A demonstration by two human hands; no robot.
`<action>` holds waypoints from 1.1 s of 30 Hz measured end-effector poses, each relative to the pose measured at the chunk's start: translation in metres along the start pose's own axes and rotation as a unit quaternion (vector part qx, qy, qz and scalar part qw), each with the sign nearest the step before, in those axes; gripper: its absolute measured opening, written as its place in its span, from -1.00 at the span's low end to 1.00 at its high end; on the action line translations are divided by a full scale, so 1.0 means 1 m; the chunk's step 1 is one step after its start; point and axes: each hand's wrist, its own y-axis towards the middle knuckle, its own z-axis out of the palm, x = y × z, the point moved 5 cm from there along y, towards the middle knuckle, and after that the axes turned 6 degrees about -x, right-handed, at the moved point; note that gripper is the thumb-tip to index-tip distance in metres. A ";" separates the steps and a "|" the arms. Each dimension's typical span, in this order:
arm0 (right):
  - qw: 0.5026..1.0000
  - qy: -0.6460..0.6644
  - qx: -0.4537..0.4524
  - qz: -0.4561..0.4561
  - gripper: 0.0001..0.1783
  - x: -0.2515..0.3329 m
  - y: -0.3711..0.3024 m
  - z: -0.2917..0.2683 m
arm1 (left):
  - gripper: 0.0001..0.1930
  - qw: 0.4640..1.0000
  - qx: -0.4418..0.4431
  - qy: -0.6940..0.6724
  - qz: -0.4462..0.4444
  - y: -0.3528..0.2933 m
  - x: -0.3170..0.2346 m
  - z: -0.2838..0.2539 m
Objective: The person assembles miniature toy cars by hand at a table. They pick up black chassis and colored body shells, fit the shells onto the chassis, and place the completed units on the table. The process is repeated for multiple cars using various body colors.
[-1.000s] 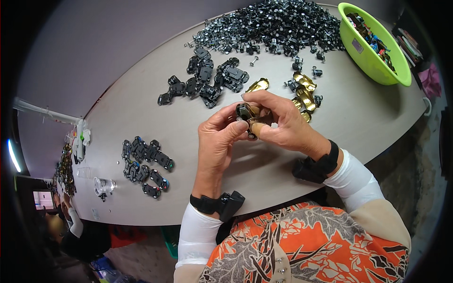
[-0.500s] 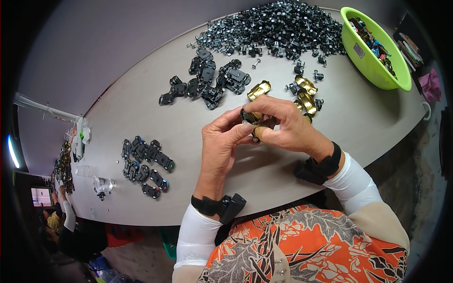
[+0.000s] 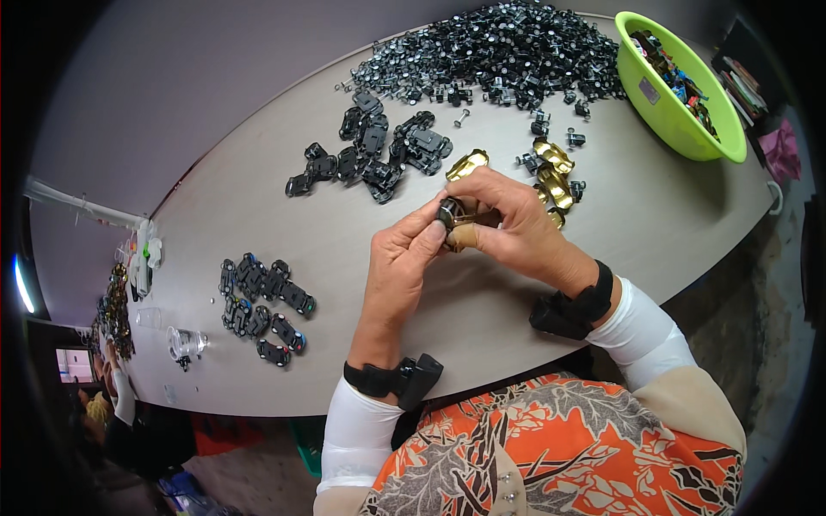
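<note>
My left hand (image 3: 400, 254) and my right hand (image 3: 520, 225) meet over the middle of the table, both closed on a small toy car (image 3: 484, 218). Its brownish-gold shell is mostly covered by my fingers. At its left end my left thumb and fingers pinch a black wheel piece (image 3: 448, 211); how far it sits in the shell is hidden. A gold car shell (image 3: 469, 162) lies just beyond my right hand. Several more gold shells (image 3: 556, 182) rest to the right, with small black wheel parts (image 3: 576, 138) around them.
Wheel-and-axle parts form a large heap (image 3: 490, 56) at the back. Black car undersides (image 3: 370, 146) lie left of it, and assembled toy cars (image 3: 258, 292) sit at left. A green basin (image 3: 680, 112) holds colourful pieces. At far left are a clear cup (image 3: 183, 342) and another person's arm (image 3: 123, 391).
My hands have turned the toy car slightly, so its brownish inside shows more and the black piece stands at its left end. The view has shifted a little.
</note>
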 end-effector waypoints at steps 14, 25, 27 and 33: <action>0.950 0.214 0.174 0.149 -0.91 -0.016 0.005 -0.007 | -0.72 0.994 0.021 -0.033 -0.105 -0.002 0.004 -0.003; 0.984 -0.048 0.137 0.104 -0.87 -0.028 -0.004 0.008 | -0.81 0.985 -0.028 0.158 -0.059 -0.006 0.007 0.001; 0.988 -0.031 0.133 0.079 -0.87 -0.032 -0.005 0.009 | -0.81 0.985 -0.030 0.162 -0.052 -0.005 0.009 0.001; 0.932 0.161 0.161 0.282 -0.89 -0.035 0.000 -0.002 | -0.76 0.991 -0.021 0.057 -0.115 -0.001 0.006 -0.007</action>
